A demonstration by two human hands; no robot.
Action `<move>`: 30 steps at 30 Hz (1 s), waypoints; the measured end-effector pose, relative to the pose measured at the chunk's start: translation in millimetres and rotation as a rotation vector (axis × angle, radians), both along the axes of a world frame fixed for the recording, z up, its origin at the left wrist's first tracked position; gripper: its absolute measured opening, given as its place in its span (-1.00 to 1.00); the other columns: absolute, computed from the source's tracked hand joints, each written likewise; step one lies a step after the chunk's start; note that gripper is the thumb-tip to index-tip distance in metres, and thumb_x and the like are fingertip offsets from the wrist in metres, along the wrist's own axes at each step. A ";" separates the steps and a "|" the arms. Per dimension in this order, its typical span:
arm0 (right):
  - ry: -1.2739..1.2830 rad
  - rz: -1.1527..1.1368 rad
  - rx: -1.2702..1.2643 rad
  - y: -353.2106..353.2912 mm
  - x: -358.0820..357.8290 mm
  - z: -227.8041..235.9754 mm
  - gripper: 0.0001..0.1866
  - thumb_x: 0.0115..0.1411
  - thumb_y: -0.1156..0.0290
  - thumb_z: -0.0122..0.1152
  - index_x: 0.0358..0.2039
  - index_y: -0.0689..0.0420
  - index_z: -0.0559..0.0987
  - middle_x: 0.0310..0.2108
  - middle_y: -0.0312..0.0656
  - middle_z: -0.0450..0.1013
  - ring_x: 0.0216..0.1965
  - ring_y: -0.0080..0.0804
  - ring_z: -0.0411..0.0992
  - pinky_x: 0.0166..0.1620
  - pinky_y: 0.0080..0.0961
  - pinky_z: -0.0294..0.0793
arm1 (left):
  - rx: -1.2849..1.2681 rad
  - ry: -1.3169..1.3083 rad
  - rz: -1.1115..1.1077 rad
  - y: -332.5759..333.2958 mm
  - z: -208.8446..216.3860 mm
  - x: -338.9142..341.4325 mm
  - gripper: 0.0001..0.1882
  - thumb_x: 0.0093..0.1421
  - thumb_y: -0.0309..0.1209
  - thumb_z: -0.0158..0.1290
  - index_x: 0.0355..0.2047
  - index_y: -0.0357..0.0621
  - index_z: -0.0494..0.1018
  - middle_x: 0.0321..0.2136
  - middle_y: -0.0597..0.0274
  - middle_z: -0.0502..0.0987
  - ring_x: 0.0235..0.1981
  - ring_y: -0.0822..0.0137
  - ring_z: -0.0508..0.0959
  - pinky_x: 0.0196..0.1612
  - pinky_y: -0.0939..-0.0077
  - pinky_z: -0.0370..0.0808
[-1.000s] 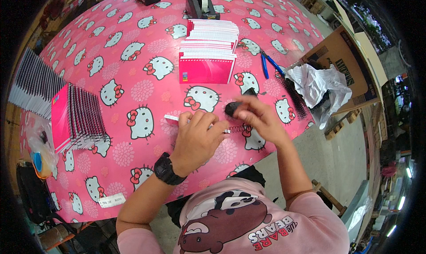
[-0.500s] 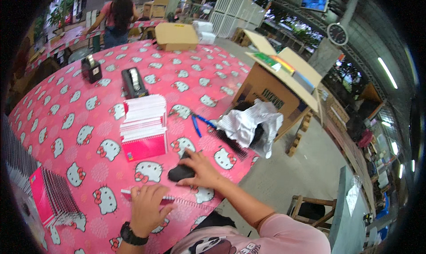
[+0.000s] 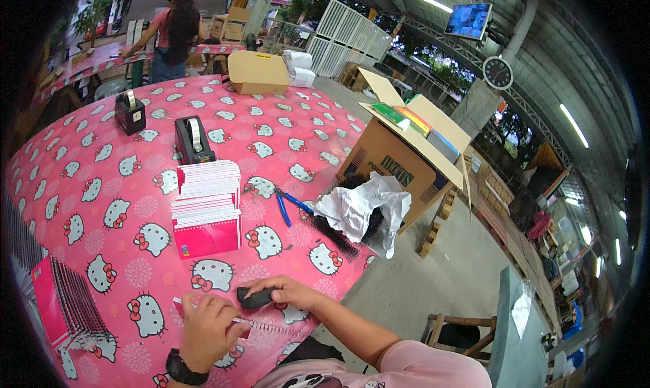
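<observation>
While the left hand presses flat, fingers curled down, on a small pink notebook with a wire spiral binding at the near edge of the round table under its pink cartoon-cat oilcloth, the right hand closes its fingers around a small black block-shaped tool sitting at the notebook's one-o'clock corner, apparently so that one hand steadies the booklet as the other works on its binding; what the tool is cannot be made out. A black wristwatch circles the left wrist. From the notebook, a neat stack of pink-covered booklets with white page edges stands at twelve o'clock, squared up as though for easy picking, and beyond it, further along twelve o'clock, sits a black desktop tape dispenser, with a smaller black tape dispenser at eleven. At one o'clock lie blue-handled pliers beside a strip of black comb binding and a crumpled sheet of white paper hanging over the table edge. At nine o'clock a row of pink spiral notebooks stands fanned on edge. Past the table at one o'clock an open brown cardboard carton rests on the floor, and a closed tan cardboard box lies on the far rim, where another person in a red top stands facing away at a second table.
</observation>
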State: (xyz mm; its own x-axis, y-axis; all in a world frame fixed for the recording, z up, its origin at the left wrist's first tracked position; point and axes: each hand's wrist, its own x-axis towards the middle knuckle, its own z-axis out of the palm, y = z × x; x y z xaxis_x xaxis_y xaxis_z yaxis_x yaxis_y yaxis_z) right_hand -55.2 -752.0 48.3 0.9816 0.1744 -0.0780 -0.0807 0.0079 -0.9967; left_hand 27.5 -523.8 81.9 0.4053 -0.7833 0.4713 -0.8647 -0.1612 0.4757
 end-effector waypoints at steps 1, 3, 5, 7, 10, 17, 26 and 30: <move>-0.052 -0.011 0.010 1.7 -0.2 1.8 -0.16 -0.12 -0.41 0.08 -0.12 0.12 0.55 0.11 0.00 0.27 -0.27 -0.47 0.36 -0.29 -0.59 0.33 | -0.035 0.013 0.008 0.2 4.8 -0.5 -0.70 -0.18 -0.16 0.24 -0.52 -0.05 0.47 -0.45 0.30 0.43 -0.27 0.24 0.41 0.01 0.05 0.10; -0.194 -0.008 0.121 5.3 2.1 -6.8 -0.20 -0.10 -0.36 0.10 -0.11 0.10 0.55 0.12 0.03 0.26 -0.08 -0.29 0.37 -0.07 -0.41 0.34 | -0.004 -0.022 0.039 7.1 2.5 8.3 -0.69 -0.22 -0.15 0.26 -0.54 -0.05 0.47 -0.49 0.35 0.42 -0.32 0.28 0.41 0.06 -0.04 0.04; -0.181 0.146 0.069 16.4 -0.9 7.0 -0.24 -0.08 -0.32 0.12 -0.12 0.11 0.55 0.13 0.06 0.24 0.07 -0.18 0.26 0.09 -0.28 0.17 | 0.029 -0.047 0.057 13.2 -3.6 16.8 -0.68 -0.26 -0.17 0.28 -0.56 -0.05 0.48 -0.53 0.38 0.41 -0.35 0.30 0.41 0.11 -0.10 0.00; -0.163 0.117 -0.120 21.3 0.9 18.0 -0.27 -0.07 -0.27 0.15 -0.14 0.14 0.56 0.14 0.07 0.22 0.15 -0.11 0.20 0.17 -0.21 0.09 | 0.060 -0.058 0.058 17.3 -8.2 19.8 -0.70 -0.29 -0.20 0.30 -0.59 -0.05 0.48 -0.57 0.39 0.40 -0.36 0.31 0.40 0.14 -0.11 -0.03; -0.194 -0.109 -0.406 16.7 1.6 23.6 -0.43 -0.05 -0.05 0.26 -0.21 0.18 0.58 0.10 0.09 0.26 0.14 -0.09 0.21 0.16 -0.22 0.10 | -0.016 0.005 0.059 13.1 -9.6 16.8 -0.71 -0.31 -0.24 0.31 -0.61 -0.05 0.46 -0.61 0.39 0.39 -0.37 0.32 0.41 0.14 -0.10 -0.02; -0.167 -0.055 -0.525 20.2 15.0 34.5 -0.46 0.00 -0.08 0.19 -0.22 0.15 0.58 0.03 0.06 0.33 0.11 -0.12 0.23 0.15 -0.23 0.12 | -0.005 0.012 0.068 12.6 -8.1 19.1 -0.69 -0.31 -0.26 0.32 -0.55 -0.06 0.48 -0.61 0.38 0.39 -0.40 0.31 0.42 0.16 -0.07 -0.02; -0.219 0.026 -0.051 24.6 12.8 32.3 -0.63 0.07 0.14 0.21 -0.24 0.18 0.55 0.03 0.07 0.32 0.13 -0.13 0.23 0.15 -0.27 0.14 | -0.285 0.166 0.347 13.8 -11.9 10.7 -0.10 -0.40 -0.27 0.39 0.00 -0.18 0.23 -0.23 0.18 0.37 -0.19 0.29 0.38 0.15 0.12 0.09; -0.213 0.152 -0.242 36.5 21.3 24.7 -0.50 0.03 0.00 0.21 -0.20 0.16 0.54 0.07 0.02 0.30 0.18 -0.15 0.16 0.17 -0.29 0.09 | -0.390 0.842 0.251 29.6 -47.1 20.3 -0.24 -0.36 -0.47 0.36 -0.12 -0.14 0.20 -0.27 0.26 0.28 -0.20 0.38 0.32 0.00 0.45 0.24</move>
